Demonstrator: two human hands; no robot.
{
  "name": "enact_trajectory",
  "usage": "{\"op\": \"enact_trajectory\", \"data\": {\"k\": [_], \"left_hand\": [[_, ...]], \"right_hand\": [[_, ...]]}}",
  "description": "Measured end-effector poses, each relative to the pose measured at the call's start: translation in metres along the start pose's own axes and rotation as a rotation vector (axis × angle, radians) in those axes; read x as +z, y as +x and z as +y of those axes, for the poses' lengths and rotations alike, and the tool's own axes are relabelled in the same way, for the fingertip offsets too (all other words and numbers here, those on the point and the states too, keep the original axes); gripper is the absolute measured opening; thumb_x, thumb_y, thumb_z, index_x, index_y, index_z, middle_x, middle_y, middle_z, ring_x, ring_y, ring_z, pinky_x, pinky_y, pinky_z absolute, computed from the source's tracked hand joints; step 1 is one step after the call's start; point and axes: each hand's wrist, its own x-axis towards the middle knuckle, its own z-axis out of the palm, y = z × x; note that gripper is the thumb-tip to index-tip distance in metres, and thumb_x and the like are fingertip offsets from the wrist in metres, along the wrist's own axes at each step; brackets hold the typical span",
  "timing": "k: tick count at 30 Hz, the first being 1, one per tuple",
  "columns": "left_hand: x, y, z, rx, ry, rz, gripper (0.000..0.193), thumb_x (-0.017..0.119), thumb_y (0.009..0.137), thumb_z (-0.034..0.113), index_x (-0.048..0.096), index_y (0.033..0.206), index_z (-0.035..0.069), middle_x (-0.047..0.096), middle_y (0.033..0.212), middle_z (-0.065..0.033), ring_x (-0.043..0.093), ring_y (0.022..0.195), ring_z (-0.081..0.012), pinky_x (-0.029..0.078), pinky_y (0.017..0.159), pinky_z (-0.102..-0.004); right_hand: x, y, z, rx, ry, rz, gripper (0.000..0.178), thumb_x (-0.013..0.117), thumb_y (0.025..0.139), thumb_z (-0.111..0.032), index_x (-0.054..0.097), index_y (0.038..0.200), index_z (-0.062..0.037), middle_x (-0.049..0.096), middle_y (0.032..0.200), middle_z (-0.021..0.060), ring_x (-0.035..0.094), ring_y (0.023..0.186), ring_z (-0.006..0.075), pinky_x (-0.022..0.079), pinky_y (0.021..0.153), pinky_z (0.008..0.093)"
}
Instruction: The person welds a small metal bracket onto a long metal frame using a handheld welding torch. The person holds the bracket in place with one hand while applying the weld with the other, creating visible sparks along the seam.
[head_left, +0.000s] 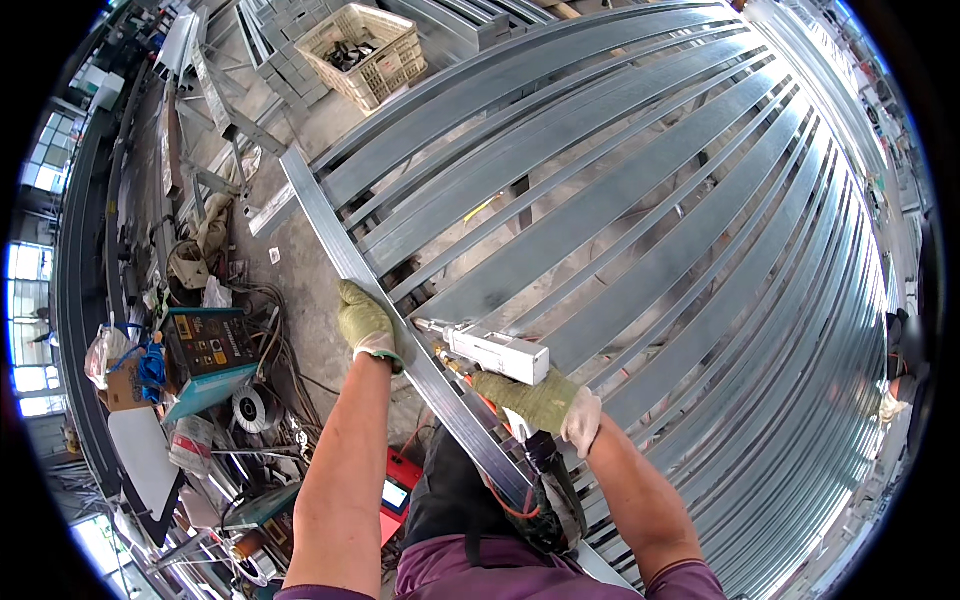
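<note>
My right hand [530, 398], in a yellow-green work glove, is wrapped round the grip of a white handheld welding gun [498, 354]. The gun's metal nozzle points left, at the spot where a wide grey slat [540, 258] meets the long end rail [335, 222] of a metal frame. A dark-sleeved cable and an orange hose [522, 513] run down from the gun toward my body. Further left, my left hand [366, 322], gloved the same way, grips the end rail close to the nozzle. Its fingertips are partly hidden by the glove and the rail.
Parallel grey slats fill the right side. A cream plastic crate [362, 55] with small metal parts stands at the far left on stacked tubes. At left are a teal-and-black machine [208, 350], a wire spool [257, 408] and tangled cables. A red unit [398, 490] sits by my legs.
</note>
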Motion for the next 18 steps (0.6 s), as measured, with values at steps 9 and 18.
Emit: {"op": "enact_trajectory", "data": {"k": [9,18], "left_hand": [[0.004,0.002,-0.005,0.081,-0.002,0.026,0.069,0.044,0.109,0.059,0.070,0.112,-0.006,0.073,0.094,-0.0149,0.059,0.082,-0.0267,0.052,0.081,-0.0410],[0.004,-0.007,0.004,0.071,0.012,0.012,0.071,0.042,0.108,0.060,0.069,0.114,-0.005,0.073,0.098,-0.0181,0.064,0.086,-0.0319,0.052,0.082,-0.0435]], "right_hand": [[-0.003,0.000,0.006,-0.066,-0.062,-0.007,0.043,0.069,0.100,-0.049,0.072,0.116,-0.0100,0.067,0.074,0.0032,0.059,0.060,0.0132,0.048,0.054,0.0338],[-0.003,0.002,0.004,-0.077,-0.075,-0.005,0.043,0.071,0.100,-0.047,0.071,0.123,-0.0113,0.070,0.080,0.0043,0.062,0.067,0.0137,0.050,0.060,0.0337]]}}
